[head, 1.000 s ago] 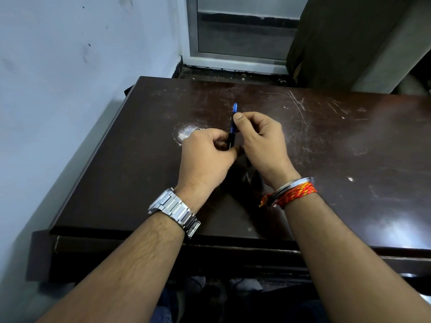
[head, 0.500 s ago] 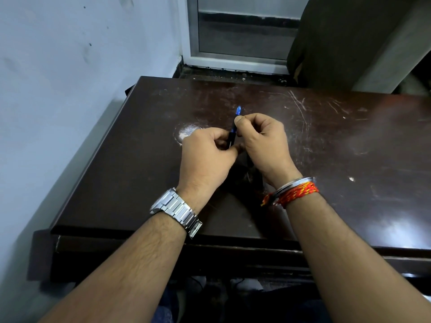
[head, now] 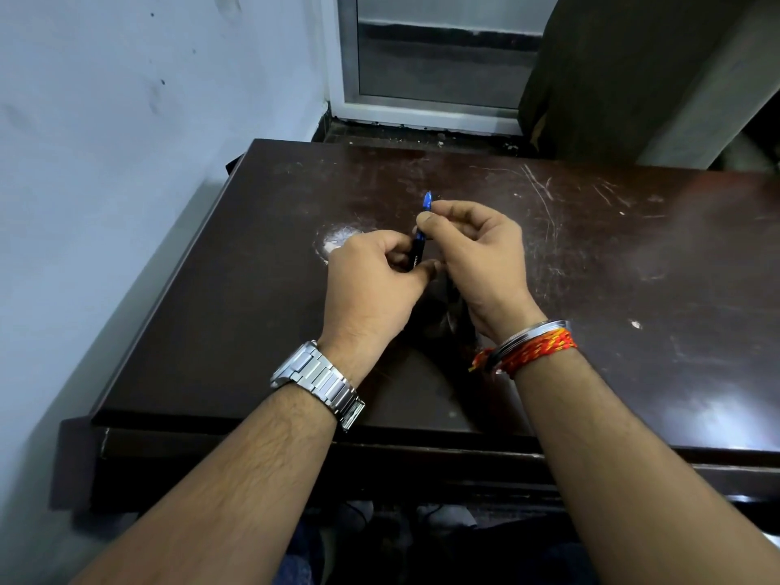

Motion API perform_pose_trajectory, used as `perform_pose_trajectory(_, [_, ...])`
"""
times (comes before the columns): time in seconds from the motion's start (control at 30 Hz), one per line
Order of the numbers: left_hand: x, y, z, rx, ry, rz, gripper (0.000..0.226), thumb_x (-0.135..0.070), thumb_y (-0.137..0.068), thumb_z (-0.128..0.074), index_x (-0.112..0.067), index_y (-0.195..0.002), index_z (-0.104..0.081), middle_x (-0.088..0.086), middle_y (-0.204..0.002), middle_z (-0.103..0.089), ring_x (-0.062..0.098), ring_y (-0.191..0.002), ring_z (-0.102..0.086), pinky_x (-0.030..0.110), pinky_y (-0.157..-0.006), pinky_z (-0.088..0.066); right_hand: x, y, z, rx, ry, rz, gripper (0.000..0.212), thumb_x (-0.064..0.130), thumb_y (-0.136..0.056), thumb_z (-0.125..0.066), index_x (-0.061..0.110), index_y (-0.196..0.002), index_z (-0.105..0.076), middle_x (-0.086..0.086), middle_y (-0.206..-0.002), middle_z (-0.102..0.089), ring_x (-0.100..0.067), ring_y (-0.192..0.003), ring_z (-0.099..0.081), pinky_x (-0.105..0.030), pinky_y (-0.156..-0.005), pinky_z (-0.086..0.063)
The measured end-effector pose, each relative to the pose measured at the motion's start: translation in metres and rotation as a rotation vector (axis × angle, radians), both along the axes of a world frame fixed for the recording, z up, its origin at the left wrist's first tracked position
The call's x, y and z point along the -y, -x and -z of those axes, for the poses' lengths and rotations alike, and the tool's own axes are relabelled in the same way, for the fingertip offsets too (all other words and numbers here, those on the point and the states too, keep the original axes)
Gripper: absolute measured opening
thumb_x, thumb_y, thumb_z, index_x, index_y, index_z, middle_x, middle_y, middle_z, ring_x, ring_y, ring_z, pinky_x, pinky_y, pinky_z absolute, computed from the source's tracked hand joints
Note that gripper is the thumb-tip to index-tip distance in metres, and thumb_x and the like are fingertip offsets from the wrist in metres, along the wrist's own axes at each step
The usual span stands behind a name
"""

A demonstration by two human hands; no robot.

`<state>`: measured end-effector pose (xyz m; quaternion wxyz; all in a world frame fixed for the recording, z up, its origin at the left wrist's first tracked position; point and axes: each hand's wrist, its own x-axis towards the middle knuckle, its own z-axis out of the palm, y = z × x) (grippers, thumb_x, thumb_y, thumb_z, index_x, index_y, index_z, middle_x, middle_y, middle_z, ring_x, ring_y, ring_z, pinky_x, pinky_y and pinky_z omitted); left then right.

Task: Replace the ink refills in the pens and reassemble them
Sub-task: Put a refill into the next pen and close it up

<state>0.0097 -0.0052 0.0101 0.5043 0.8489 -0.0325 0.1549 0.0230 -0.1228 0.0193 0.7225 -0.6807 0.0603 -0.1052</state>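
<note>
I count one pen (head: 422, 234), centre frame above the table (head: 253, 331): left hand (head: 371, 280) curled round its lower barrel, right hand (head: 481, 255) pinching its blue upper part.

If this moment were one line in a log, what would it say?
stage: pen assembly | left hand: grips pen barrel | right hand: pinches blue upper end | table: no loose parts visible

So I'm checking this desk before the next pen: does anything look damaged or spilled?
Yes: the dark table has a whitish worn patch beside the left hand and pale scratches beyond the right hand. Nothing looks spilled.
</note>
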Motion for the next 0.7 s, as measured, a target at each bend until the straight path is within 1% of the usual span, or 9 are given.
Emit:
perform_pose_trajectory(0.07, [-0.0010, -0.0007, 0.0007, 0.005, -0.007, -0.007, 0.014, -0.025, -0.071, -0.088, -0.023, -0.072, -0.074, -0.013, -0.061, -0.067, -0.006, -0.056, -0.060, 0.005, -0.053, -0.042, 0.0007, 0.0013, 0.0001, 0.025, -0.008, -0.014, 0.028, 0.016, -0.078, -0.085, 0.009, -0.101, -0.070, 0.001, -0.069, -0.071, -0.013, -0.067, -0.065, -0.026, -0.061, -0.054])
perform_pose_trajectory(0.13, [-0.0014, -0.0008, 0.0007, -0.001, -0.004, -0.013, 0.016, -0.026, -0.070, -0.089, -0.023, -0.077, -0.075, -0.013, -0.066, -0.068, -0.005, -0.059, -0.062, 0.005, -0.054, -0.044, 0.0001, 0.0015, -0.0007, 0.022, -0.006, -0.003, 0.035, 0.021, -0.077, -0.086, 0.009, -0.105, -0.069, 0.004, -0.070, -0.067, -0.005, -0.063, -0.061, -0.021, -0.058, -0.051])
perform_pose_trajectory(0.23, [0.0001, 0.0001, 0.0005, -0.003, 0.014, -0.004, 0.018, -0.026, -0.069, -0.090, -0.026, -0.074, -0.073, -0.016, -0.062, -0.065, -0.010, -0.055, -0.059, 0.004, -0.054, -0.042, -0.0008, 0.0008, -0.0016, -0.006, -0.014, -0.014, 0.020, 0.019, -0.082, -0.082, 0.014, -0.099, -0.073, 0.000, -0.077, -0.070, -0.005, -0.066, -0.062, -0.023, -0.058, -0.051])
perform_pose_trajectory(0.3, [0.0010, 0.0003, 0.0006, 0.007, 0.001, 0.004, 0.021, -0.025, -0.070, -0.089, -0.028, -0.067, -0.068, -0.016, -0.058, -0.063, -0.009, -0.053, -0.058, 0.003, -0.052, -0.039, -0.0007, 0.0018, -0.0017, 0.009, 0.003, -0.028, 0.022, 0.016, -0.081, -0.083, 0.012, -0.099, -0.072, 0.000, -0.071, -0.063, -0.012, -0.068, -0.059, -0.025, -0.059, -0.051])
perform_pose_trajectory(0.37, [0.0008, 0.0000, 0.0007, 0.007, -0.001, -0.006, 0.024, -0.026, -0.069, -0.089, -0.029, -0.067, -0.066, -0.016, -0.059, -0.063, -0.007, -0.054, -0.058, 0.003, -0.052, -0.040, -0.0005, 0.0024, -0.0021, 0.010, 0.018, -0.027, 0.028, 0.019, -0.080, -0.084, 0.010, -0.102, -0.071, 0.002, -0.069, -0.055, -0.012, -0.067, -0.054, -0.026, -0.059, -0.049])
perform_pose_trajectory(0.43, [0.0004, -0.0002, 0.0007, -0.002, 0.007, -0.014, 0.022, -0.027, -0.068, -0.091, -0.028, -0.073, -0.069, -0.016, -0.062, -0.064, -0.007, -0.055, -0.058, 0.004, -0.054, -0.042, -0.0012, 0.0030, -0.0034, -0.008, -0.014, -0.035, 0.021, 0.020, -0.083, -0.081, 0.010, -0.100, -0.072, -0.001, -0.075, -0.062, -0.007, -0.066, -0.057, -0.023, -0.057, -0.050])
perform_pose_trajectory(0.5, [0.0003, 0.0000, 0.0010, 0.007, 0.009, 0.000, 0.021, -0.025, -0.068, -0.091, -0.028, -0.073, -0.071, -0.017, -0.061, -0.063, -0.008, -0.053, -0.058, 0.004, -0.053, -0.041, -0.0012, 0.0033, -0.0042, -0.013, -0.032, -0.037, 0.008, 0.014, -0.086, -0.077, 0.012, -0.093, -0.074, -0.001, -0.077, -0.068, -0.005, -0.064, -0.061, -0.022, -0.055, -0.051])
perform_pose_trajectory(0.6, [-0.0002, 0.0001, 0.0006, 0.014, 0.007, 0.000, 0.021, -0.026, -0.068, -0.091, -0.027, -0.070, -0.070, -0.015, -0.060, -0.064, -0.006, -0.054, -0.059, 0.005, -0.052, -0.042, 0.0002, 0.0039, -0.0039, 0.001, 0.003, -0.037, 0.016, 0.012, -0.080, -0.082, 0.016, -0.092, -0.073, -0.003, -0.078, -0.062, -0.013, -0.071, -0.060, -0.029, -0.063, -0.053])
perform_pose_trajectory(0.7, [-0.0007, 0.0003, -0.0001, 0.016, 0.009, -0.016, 0.024, -0.026, -0.066, -0.091, -0.029, -0.071, -0.068, -0.017, -0.061, -0.063, -0.008, -0.056, -0.060, 0.004, -0.053, -0.043, -0.0003, 0.0030, -0.0028, -0.014, -0.035, -0.052, 0.016, 0.014, -0.081, -0.082, 0.014, -0.095, -0.073, 0.005, -0.073, -0.064, -0.005, -0.066, -0.059, -0.024, -0.058, -0.052])
